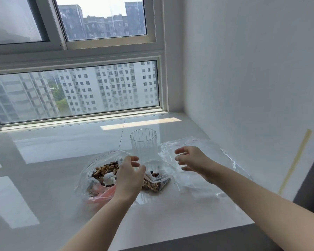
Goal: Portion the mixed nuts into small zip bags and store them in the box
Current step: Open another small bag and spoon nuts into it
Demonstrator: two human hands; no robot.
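Judging by one small zip bag (157, 182) holding nuts, portioning is barely begun — no box is seen; left hand (129, 175) and right hand (190, 160) are spread, gripping nothing.

Both hands (130, 175) (192, 161) loosely spread

High-rise home, likely an apartment: wide white sill ledge (62, 142) under sliding windows (76, 91) facing residential tower blocks (107, 87), plain white wall (252, 69), ribbed drinking glass (143, 142).
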